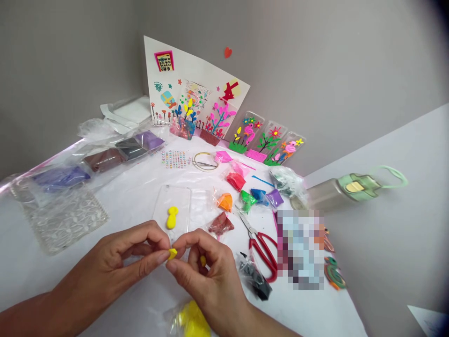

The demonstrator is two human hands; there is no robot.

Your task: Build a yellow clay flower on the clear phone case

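Note:
Between the fingertips of both hands is a small piece of yellow clay (172,254). My left hand (131,262) pinches it from the left, thumb and index finger closed on it. From the right, my right hand (206,267) holds it too, and another yellow bit (203,260) shows within its curled fingers. Just beyond the fingertips lies a clear phone case (180,206) bearing a yellow clay shape (171,218), a small rounded part above a longer one. A bag of yellow clay (192,320) sits close below my right hand.
Red-handled scissors (263,252) and a black clay bag (257,281) lie right of my hands. Small coloured clay bags (248,200) are farther back. Decorated cases (245,133) lean near a drawn card (196,65). A textured mat (66,220) lies left; a bottle (333,192) stands right.

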